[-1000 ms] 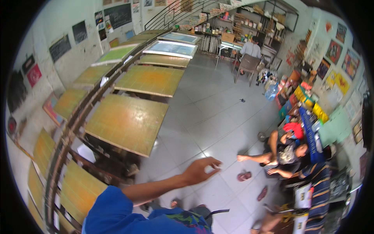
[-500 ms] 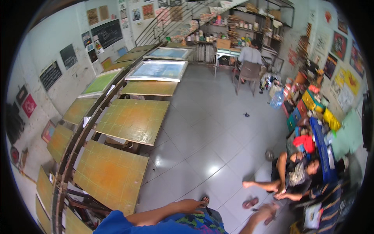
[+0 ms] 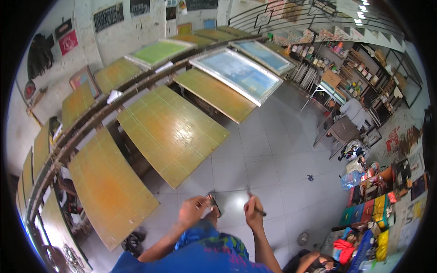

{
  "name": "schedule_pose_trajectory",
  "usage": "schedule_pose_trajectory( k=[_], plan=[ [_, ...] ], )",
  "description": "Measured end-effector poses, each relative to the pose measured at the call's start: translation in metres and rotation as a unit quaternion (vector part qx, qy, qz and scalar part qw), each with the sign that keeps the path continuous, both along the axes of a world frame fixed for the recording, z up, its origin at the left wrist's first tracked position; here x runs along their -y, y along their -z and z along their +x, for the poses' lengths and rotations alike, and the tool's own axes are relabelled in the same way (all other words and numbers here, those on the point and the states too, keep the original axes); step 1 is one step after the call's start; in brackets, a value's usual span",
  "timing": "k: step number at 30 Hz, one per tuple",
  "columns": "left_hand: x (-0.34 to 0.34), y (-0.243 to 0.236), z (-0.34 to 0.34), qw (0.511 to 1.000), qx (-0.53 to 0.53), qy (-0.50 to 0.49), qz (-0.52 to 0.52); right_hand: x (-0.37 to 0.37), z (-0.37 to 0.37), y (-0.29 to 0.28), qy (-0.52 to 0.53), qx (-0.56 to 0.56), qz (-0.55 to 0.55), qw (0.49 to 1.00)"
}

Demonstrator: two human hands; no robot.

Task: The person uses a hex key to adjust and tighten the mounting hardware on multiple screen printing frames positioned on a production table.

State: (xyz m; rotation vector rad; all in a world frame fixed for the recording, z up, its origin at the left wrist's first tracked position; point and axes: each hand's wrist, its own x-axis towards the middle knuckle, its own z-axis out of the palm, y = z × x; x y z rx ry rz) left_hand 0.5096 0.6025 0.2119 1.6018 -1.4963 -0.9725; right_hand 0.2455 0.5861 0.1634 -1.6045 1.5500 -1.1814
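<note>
My left hand (image 3: 192,211) is raised in front of my blue patterned shirt and holds a small dark flat object (image 3: 213,203) by its edge. What the object is cannot be told. Just to its right, my right hand (image 3: 251,213) is closed around a thin dark stick (image 3: 260,211), like a pen or brush handle. The two hands are a short gap apart above the grey tiled floor (image 3: 268,159). The nearest work surface is a tilted yellow-green board (image 3: 170,132) ahead and to the left.
A long row of tilted yellow-green boards (image 3: 107,191) runs from lower left to the back. A blue framed screen (image 3: 241,73) and a green one (image 3: 157,51) lie on far boards. A person sits at a small table (image 3: 341,129) on the right. Colourful clutter (image 3: 373,209) lines the right wall.
The view has swung left and down along the boards. My arms, low at the picture's bottom edge half a second ago, are now raised with both hands in front, each holding something.
</note>
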Motion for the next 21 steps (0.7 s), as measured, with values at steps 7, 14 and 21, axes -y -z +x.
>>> schedule_pose_trajectory(
  k=[7,14,21],
  plan=[
    [0.147,-0.022,-0.021,0.986,0.031,-0.137,-0.09,0.128,-0.038,-0.034,0.081,0.317,0.322,0.889],
    [0.273,-0.032,-0.106,0.99,0.04,0.134,0.019,0.24,-0.078,-0.106,0.18,0.234,-0.004,0.955],
    [0.413,-0.013,-0.175,0.99,-0.05,0.12,0.06,0.326,-0.137,-0.098,0.247,0.254,0.05,0.934]
  ],
)
